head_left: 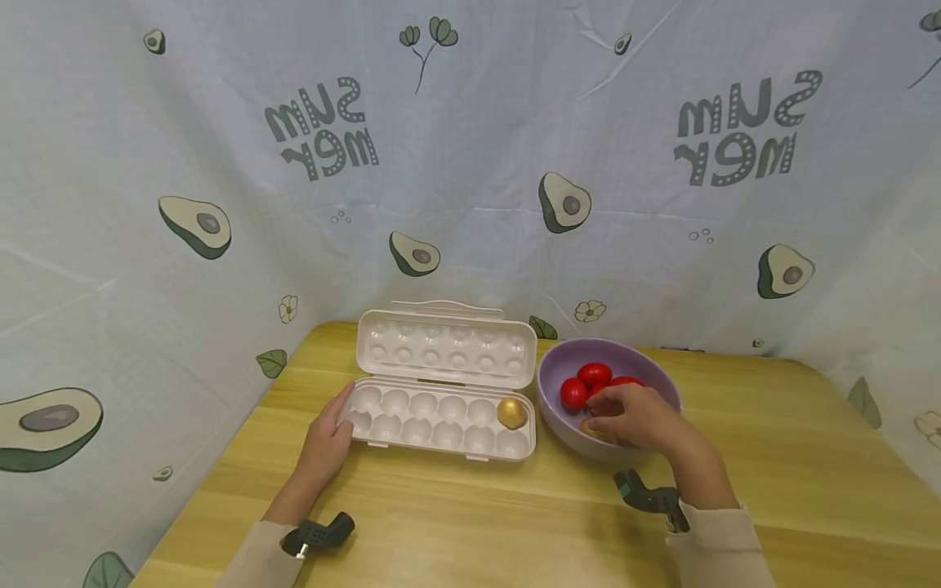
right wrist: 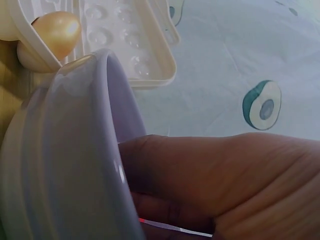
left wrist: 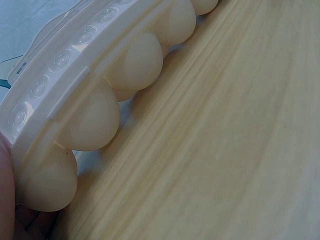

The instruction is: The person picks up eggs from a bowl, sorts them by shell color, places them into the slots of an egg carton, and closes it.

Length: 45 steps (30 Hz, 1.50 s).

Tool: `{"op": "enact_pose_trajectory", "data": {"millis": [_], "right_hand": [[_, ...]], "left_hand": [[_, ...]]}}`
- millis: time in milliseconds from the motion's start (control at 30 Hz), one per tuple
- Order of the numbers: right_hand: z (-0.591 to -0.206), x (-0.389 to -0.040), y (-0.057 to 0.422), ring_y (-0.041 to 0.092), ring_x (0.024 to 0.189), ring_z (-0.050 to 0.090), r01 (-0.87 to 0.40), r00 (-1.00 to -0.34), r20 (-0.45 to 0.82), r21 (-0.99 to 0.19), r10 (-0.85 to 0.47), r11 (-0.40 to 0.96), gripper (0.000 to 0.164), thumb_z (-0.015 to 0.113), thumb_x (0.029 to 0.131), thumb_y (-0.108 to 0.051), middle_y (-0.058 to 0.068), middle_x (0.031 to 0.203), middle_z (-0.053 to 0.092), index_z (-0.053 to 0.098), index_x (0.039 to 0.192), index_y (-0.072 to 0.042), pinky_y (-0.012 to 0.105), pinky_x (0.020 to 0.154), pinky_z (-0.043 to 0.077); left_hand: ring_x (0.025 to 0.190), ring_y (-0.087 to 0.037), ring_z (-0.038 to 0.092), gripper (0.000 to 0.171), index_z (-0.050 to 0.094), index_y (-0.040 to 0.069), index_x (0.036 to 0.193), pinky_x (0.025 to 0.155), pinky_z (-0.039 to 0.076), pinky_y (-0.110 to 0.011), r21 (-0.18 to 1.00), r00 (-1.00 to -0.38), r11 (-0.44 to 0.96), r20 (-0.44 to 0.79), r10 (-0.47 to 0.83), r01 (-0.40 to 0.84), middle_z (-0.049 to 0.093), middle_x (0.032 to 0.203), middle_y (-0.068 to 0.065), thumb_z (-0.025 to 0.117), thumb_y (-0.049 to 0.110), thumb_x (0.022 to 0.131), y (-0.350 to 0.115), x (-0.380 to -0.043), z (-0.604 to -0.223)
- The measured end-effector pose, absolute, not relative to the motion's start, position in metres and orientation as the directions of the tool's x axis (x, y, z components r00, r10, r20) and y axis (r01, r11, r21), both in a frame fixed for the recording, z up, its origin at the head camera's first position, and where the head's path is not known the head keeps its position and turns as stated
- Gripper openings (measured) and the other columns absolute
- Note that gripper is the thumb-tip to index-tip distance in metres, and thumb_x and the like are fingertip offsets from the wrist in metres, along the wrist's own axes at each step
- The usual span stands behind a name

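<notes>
Head view: A person's right hand (head_left: 638,416) dips over the near side of a purple bowl (head_left: 581,355), fingers (head_left: 612,395) bent downward above a gold egg (head_left: 588,428) that shows only in part beneath them. Whether they pinch it or merely touch it cannot be told; in the right wrist view the bowl's wall hides the fingertips. The egg's long axis is likewise hidden. Red eggs (head_left: 573,394) lie just beyond, toward the bowl's far side.

The bowl stands just beside the right end of an open egg carton (head_left: 426,447), whose long axis runs left to right across the wooden surface (head_left: 470,523), its lid (head_left: 446,380) tipped back. A second gold egg (head_left: 511,413) sits in the far row's rightmost cup; directly in front of it is an empty cup (head_left: 510,443), the near-row one closest to the bowl. Both lie to the left of the right hand, clearly the nearer of the two. The left hand (head_left: 326,437) grips the carton's opposite end, thumb at the edge and fingers tucked beneath, as the left wrist view shows.
</notes>
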State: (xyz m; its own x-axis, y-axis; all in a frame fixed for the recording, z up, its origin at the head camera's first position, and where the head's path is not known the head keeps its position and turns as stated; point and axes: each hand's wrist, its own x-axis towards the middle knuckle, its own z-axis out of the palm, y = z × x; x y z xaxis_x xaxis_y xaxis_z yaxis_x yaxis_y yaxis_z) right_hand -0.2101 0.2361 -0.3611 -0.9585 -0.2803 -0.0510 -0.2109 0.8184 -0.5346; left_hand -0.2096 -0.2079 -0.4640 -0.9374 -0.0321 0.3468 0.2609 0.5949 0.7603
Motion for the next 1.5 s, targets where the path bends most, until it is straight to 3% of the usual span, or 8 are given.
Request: {"op": "enact_pose_trajectory", "data": {"millis": [500, 833, 1233, 1500], "right_hand": [[-0.359, -0.205, 0.232, 0.018, 0.086, 0.056, -0.183, -0.963, -0.083, -0.500, -0.257, 0.846, 0.037, 0.073, 0.072, -0.030, 0.002, 0.094, 0.065, 0.067, 0.100, -0.007, 0.034, 0.074, 0.053], [-0.361, -0.207, 0.225, 0.016, 0.081, 0.056, -0.231, -0.955, -0.052, -0.485, -0.292, 0.843, 0.028, 0.071, 0.074, -0.020, -0.001, 0.086, 0.064, 0.068, 0.098, -0.006, 0.034, 0.075, 0.052], [-0.369, -0.209, 0.223, 0.014, 0.079, 0.053, -0.235, -0.956, -0.053, -0.456, -0.289, 0.859, 0.024, 0.067, 0.077, -0.027, -0.005, 0.084, 0.061, 0.067, 0.096, -0.012, 0.037, 0.078, 0.049], [-0.372, -0.211, 0.223, 0.016, 0.083, 0.054, -0.193, -0.963, -0.081, -0.454, -0.256, 0.870, 0.030, 0.067, 0.077, -0.027, -0.003, 0.089, 0.062, 0.066, 0.102, -0.011, 0.042, 0.081, 0.048]], "left_hand": [[0.128, -0.032, 0.031, 0.058, 0.034, 0.004, 0.138, 0.104, 0.028, -0.047, 0.753, -0.932, 0.600, 0.360, -0.034, 0.269, 0.036, 0.139, -0.017, 0.037, -0.003, 0.081, -0.208, -0.211, -0.466], [0.128, -0.030, 0.031, 0.058, 0.033, 0.005, 0.139, 0.105, 0.028, -0.046, 0.759, -0.936, 0.596, 0.351, -0.036, 0.262, 0.036, 0.140, -0.016, 0.037, -0.002, 0.082, -0.208, -0.212, -0.466], [0.129, -0.030, 0.031, 0.058, 0.033, 0.005, 0.139, 0.105, 0.028, -0.046, 0.750, -0.934, 0.607, 0.355, -0.032, 0.264, 0.035, 0.140, -0.016, 0.037, -0.002, 0.082, -0.207, -0.210, -0.466], [0.129, -0.031, 0.030, 0.058, 0.032, 0.006, 0.139, 0.105, 0.027, -0.046, 0.757, -0.938, 0.600, 0.345, -0.032, 0.258, 0.035, 0.140, -0.016, 0.037, -0.001, 0.082, -0.207, -0.210, -0.466]]}}
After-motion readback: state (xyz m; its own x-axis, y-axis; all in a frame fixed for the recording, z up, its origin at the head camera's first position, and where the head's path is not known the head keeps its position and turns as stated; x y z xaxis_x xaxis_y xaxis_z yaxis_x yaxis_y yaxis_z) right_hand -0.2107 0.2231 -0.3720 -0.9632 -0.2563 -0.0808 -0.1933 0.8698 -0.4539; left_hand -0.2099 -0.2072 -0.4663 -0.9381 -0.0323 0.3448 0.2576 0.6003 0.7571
